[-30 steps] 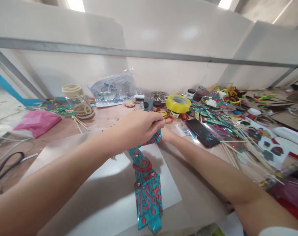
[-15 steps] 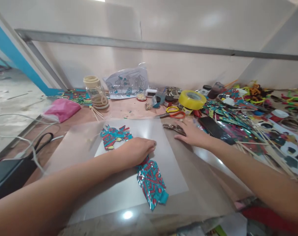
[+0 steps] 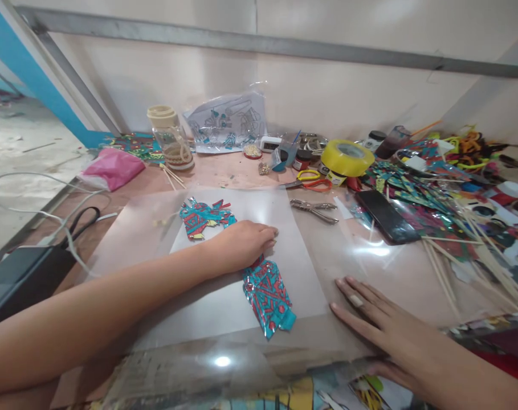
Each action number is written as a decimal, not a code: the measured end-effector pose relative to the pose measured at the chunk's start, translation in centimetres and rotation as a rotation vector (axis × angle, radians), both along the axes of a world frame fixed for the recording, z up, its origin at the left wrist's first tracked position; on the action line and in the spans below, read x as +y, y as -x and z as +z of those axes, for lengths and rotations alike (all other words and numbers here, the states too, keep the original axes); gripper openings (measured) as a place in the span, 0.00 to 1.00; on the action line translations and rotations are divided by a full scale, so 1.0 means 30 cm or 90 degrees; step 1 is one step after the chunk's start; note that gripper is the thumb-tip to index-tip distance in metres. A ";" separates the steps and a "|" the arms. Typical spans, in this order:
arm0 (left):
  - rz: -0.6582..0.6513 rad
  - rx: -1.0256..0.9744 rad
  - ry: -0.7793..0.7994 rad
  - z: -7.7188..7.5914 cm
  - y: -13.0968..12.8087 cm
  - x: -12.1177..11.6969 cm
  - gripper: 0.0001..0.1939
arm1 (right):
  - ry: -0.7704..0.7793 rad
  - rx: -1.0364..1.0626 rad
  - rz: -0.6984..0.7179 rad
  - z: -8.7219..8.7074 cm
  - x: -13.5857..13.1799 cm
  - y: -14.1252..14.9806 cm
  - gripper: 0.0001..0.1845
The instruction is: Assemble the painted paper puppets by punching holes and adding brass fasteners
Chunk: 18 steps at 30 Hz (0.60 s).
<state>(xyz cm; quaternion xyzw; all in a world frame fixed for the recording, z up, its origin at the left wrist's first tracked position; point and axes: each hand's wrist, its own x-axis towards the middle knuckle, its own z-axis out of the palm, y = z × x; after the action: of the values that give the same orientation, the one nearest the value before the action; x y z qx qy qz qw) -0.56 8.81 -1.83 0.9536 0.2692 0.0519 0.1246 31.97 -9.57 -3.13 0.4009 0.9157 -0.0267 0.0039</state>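
A shiny teal-and-red patterned cutout figure lies across a white sheet (image 3: 211,307); its upper piece (image 3: 205,216) and lower piece (image 3: 268,296) show on either side of my left hand (image 3: 247,242). That hand rests over the figure's middle with curled fingers, hiding what is beneath. My right hand (image 3: 374,319) is flat with fingers extended, holding nothing, on the clear plastic covering at the right. A tape-like wrap circles one of its fingers. Beyond it, metal hole-punch pliers (image 3: 313,210) lie loose beside the sheet.
Orange-and-yellow-handled scissors (image 3: 312,183), a yellow tape roll (image 3: 347,158) and small jars line the back. At right lie a black phone (image 3: 387,217), thin sticks (image 3: 442,276) and colourful cutouts. A pink pouch (image 3: 113,169), jar (image 3: 171,139) and cabled black box (image 3: 25,279) are left.
My right hand has let go of the hole-punch pliers and moved back towards me, flattening onto the covering. My left hand stays over the figure. The view has tilted down slightly.
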 end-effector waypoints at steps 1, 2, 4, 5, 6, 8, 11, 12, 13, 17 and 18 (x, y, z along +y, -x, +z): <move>-0.002 0.005 -0.001 0.001 0.000 -0.001 0.14 | -0.009 0.011 0.018 0.001 0.002 -0.004 0.43; -0.001 0.009 -0.003 0.003 -0.001 -0.001 0.15 | -0.017 0.022 0.035 0.005 0.006 -0.009 0.38; 0.009 0.015 -0.006 0.007 -0.001 -0.004 0.15 | -0.048 0.042 0.054 0.015 0.010 -0.015 0.32; 0.015 0.019 -0.009 0.009 -0.001 -0.007 0.15 | -0.066 0.049 0.055 0.018 0.009 -0.014 0.33; 0.022 0.023 -0.013 0.012 -0.001 -0.009 0.15 | -0.082 0.054 0.053 0.019 0.006 -0.009 0.33; 0.031 0.034 -0.022 0.019 0.001 -0.014 0.15 | -0.109 0.062 0.062 0.016 -0.003 0.011 0.34; 0.043 0.054 -0.039 0.027 0.007 -0.023 0.16 | -0.150 0.045 0.104 0.005 -0.015 0.062 0.33; 0.048 0.061 -0.044 0.029 0.010 -0.026 0.16 | -0.162 0.036 0.115 0.002 -0.017 0.081 0.33; 0.052 0.067 -0.049 0.030 0.012 -0.029 0.16 | -0.171 0.025 0.122 -0.002 -0.019 0.098 0.33; 0.054 0.074 -0.057 0.033 0.021 -0.044 0.15 | -0.212 -0.003 0.133 -0.017 -0.017 0.150 0.36; 0.047 0.074 -0.054 0.037 0.023 -0.048 0.15 | -0.223 -0.001 0.142 -0.020 -0.015 0.160 0.37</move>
<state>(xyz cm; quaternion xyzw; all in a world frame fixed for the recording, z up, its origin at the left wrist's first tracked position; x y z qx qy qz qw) -1.24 7.38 -0.71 0.9487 0.3088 0.0126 0.0663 27.17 -10.02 -3.73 0.2913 0.9452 0.1337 -0.0621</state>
